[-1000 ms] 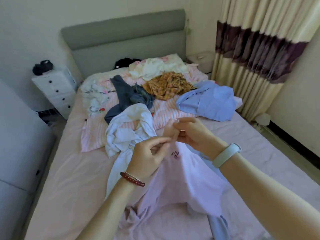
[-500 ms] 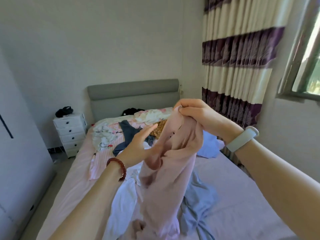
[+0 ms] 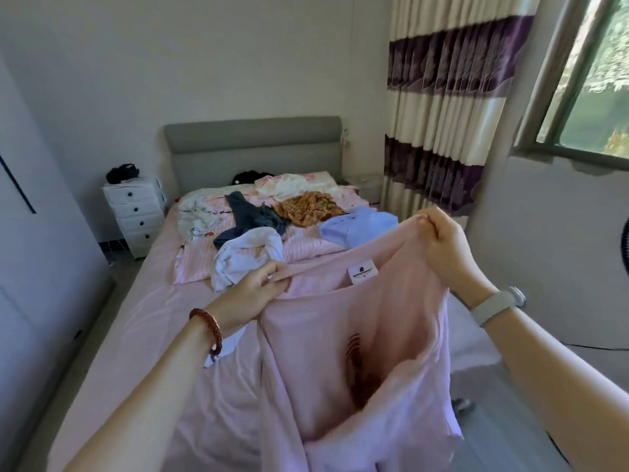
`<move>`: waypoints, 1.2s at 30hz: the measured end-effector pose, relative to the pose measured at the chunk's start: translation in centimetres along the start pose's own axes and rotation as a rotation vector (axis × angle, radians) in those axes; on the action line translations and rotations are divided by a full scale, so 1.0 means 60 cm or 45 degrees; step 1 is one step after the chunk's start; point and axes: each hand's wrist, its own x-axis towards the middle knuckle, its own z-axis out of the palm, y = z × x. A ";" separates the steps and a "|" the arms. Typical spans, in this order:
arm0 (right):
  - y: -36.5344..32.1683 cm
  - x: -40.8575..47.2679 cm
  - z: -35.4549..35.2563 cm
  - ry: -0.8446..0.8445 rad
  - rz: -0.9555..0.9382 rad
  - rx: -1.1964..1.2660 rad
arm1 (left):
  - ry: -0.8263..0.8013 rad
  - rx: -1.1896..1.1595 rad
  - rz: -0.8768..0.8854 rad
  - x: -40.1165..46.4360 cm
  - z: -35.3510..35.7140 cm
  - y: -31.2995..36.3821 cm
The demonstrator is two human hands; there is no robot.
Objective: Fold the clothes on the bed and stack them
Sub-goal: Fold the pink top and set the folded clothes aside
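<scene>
Left hand (image 3: pixel 253 298) and right hand (image 3: pixel 442 248) pinching pink shirt (image 3: pixel 343 362) between them, above bed (image 3: pixel 136 335)

A shirt (image 3: pixel 343 335) hangs over the bed (image 3: pixel 136 321), clothes (image 3: pixel 272 212) heaped behind it; drawers (image 3: pixel 136 212) left, curtain (image 3: pixel 442 107) right.

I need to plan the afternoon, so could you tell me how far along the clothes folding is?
Early. Done: no folded stack is visible. In hand: the left hand and right hand hold a pink shirt up by its shoulders. Left: the white garment, dark blue garment, mustard garment and light blue shirt lie crumpled on the bed.
</scene>
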 end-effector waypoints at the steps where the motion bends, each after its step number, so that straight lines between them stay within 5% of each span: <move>1: 0.013 -0.013 -0.006 0.022 0.028 -0.027 | -0.014 0.060 0.047 -0.014 0.009 0.004; 6: 0.046 -0.057 -0.033 -0.011 0.015 -0.079 | 0.027 0.457 0.173 -0.049 0.023 0.011; 9: 0.039 -0.077 -0.045 -0.085 -0.020 -0.002 | 0.240 0.469 0.359 -0.062 0.022 -0.001; 14: 0.038 -0.132 -0.040 -0.403 -0.075 -0.109 | 0.665 0.578 0.363 -0.105 0.012 -0.037; 17: 0.049 -0.197 -0.015 -0.328 -0.177 -0.176 | 0.841 0.521 0.303 -0.158 0.031 -0.083; 21: 0.073 -0.283 0.054 -0.129 -0.036 -0.087 | 0.802 0.452 0.147 -0.221 0.046 -0.153; 27: 0.052 -0.264 0.169 -0.151 -0.079 -0.124 | 0.673 0.501 -0.118 -0.235 -0.055 -0.195; 33: -0.005 -0.136 0.325 0.015 -0.347 -0.180 | 1.458 0.421 0.117 -0.160 -0.160 -0.222; 36: -0.029 -0.040 0.434 0.072 -0.404 -0.207 | 1.531 0.435 0.164 -0.079 -0.267 -0.240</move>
